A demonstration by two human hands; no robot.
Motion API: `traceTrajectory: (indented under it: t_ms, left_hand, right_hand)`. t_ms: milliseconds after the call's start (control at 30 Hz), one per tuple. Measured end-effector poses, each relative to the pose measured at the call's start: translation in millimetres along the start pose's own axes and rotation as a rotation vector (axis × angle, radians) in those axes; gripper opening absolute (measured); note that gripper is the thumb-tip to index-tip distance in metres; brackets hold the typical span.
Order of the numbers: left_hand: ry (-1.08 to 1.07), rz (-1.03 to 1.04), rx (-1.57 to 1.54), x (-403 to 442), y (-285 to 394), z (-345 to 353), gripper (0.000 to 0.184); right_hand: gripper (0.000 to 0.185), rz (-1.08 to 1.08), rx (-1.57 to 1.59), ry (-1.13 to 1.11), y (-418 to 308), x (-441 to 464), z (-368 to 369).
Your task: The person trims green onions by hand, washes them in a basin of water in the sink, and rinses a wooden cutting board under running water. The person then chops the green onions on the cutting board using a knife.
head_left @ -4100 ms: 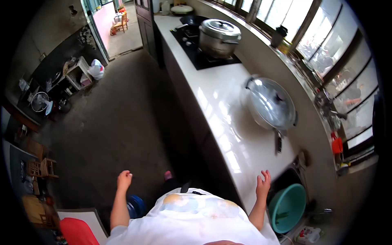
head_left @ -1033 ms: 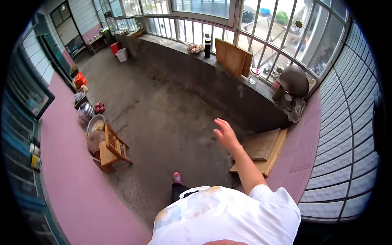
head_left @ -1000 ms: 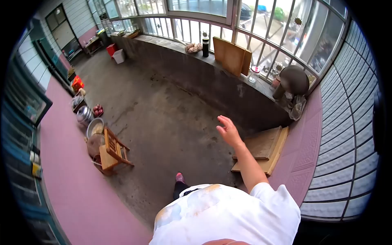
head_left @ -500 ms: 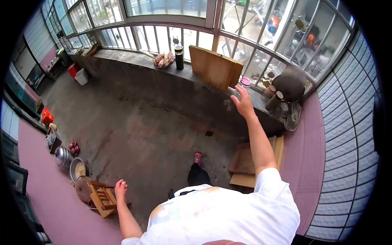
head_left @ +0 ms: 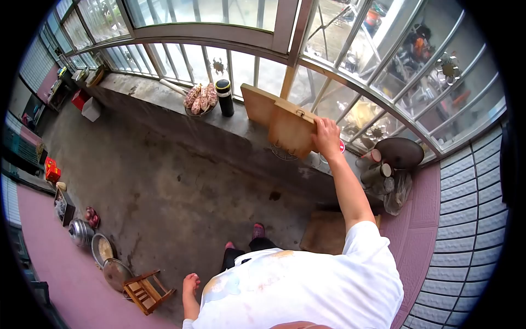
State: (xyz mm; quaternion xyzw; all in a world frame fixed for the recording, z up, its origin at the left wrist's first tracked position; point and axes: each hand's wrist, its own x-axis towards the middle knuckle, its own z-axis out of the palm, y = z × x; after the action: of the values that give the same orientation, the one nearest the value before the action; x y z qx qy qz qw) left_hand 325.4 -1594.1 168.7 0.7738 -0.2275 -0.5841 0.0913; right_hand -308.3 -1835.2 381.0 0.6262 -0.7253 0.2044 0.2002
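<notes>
My right hand (head_left: 327, 136) is closed on the right edge of a wooden cutting board (head_left: 290, 130), which leans upright on the grey window ledge. A second wooden board (head_left: 257, 105) stands behind it. A jar with a red-and-white lid (head_left: 342, 146) is partly hidden behind my right wrist. My left hand (head_left: 190, 284) hangs low beside my body with curled fingers and nothing visible in it. To its left is a small wooden stool (head_left: 147, 293).
Along the ledge (head_left: 139, 90) are a black thermos (head_left: 224, 98), a bowl of bundled food (head_left: 200, 100), jars (head_left: 377, 172) and a dark round pan (head_left: 400, 153). Flat boards (head_left: 323, 233) lie low by the right wall. Pots and basins (head_left: 102, 248) line the left wall.
My right hand has reached the cutting board's edge and closed on it. I have stepped nearer the ledge. My left hand has dropped closer to my body.
</notes>
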Motion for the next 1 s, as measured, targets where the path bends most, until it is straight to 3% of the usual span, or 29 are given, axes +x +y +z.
traceTrajectory:
  t_ms: [33,133,267,367,500,667,867,900,967,1000]
  left_hand:
    - [-0.011,-0.008,0.077,2,8,-3,0.025]
    - [-0.041,0.009,0.128,28,36,-6,0.024]
    - [-0.024,0.077,0.090,55,94,0,0.026]
    - [-0.021,0.202,0.086,52,139,7,0.029]
    - [-0.143,0.323,0.120,75,160,18,0.032]
    - [-0.260,0.403,0.238,93,174,25,0.033]
    - [-0.347,0.533,0.457,95,208,19,0.032]
    - [-0.444,0.554,0.378,96,218,20,0.033]
    - [-0.573,0.593,0.336,84,252,35,0.033]
    - [-0.698,0.610,0.305,57,271,49,0.037]
  right_hand:
    - [0.050,0.009,-0.001,-0.003,3,4,3]
    - [0.026,0.001,0.102,-0.138,8,8,2]
    - [0.029,0.055,0.134,-0.252,10,17,-2]
    - [0.029,0.173,0.329,-0.305,0,24,-25]
    - [0.026,0.098,0.397,-0.241,-2,25,-74]
    - [0.025,0.116,0.484,0.018,-17,6,-152]
    - [0.021,0.283,0.480,0.310,-63,-57,-243]
    - [0.021,0.321,0.458,0.354,-68,-76,-256]
    - [0.022,0.476,0.817,0.562,-80,-122,-265]
    - [0.022,0.496,0.774,0.594,-89,-146,-266]
